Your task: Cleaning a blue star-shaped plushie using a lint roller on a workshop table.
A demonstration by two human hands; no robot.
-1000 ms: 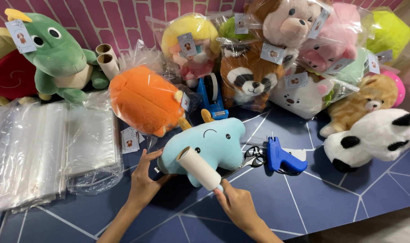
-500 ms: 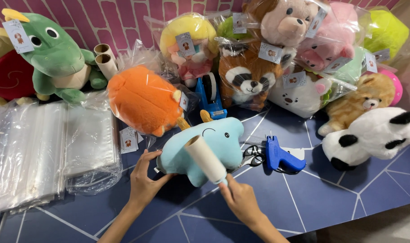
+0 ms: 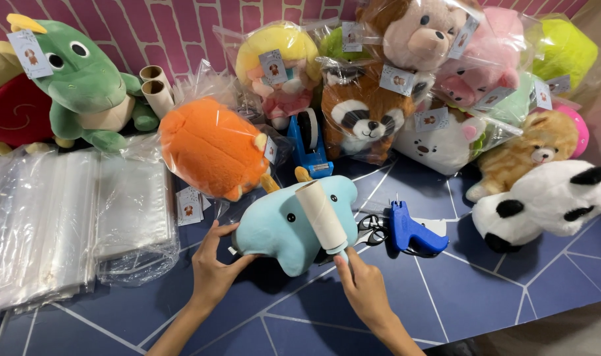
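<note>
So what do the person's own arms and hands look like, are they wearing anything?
Both are bare: the left hand and right hand wear no gloves, rings or watch that can be seen, and both forearms show no sleeves up to the picture's lower edge.

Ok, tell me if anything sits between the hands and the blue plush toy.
Nothing visible does. The left hand grips the light blue plush toy directly at its left end, and the right hand holds a lint roller pressed against the toy's top. The scissors and blue tagging gun lie off to the right.
</note>
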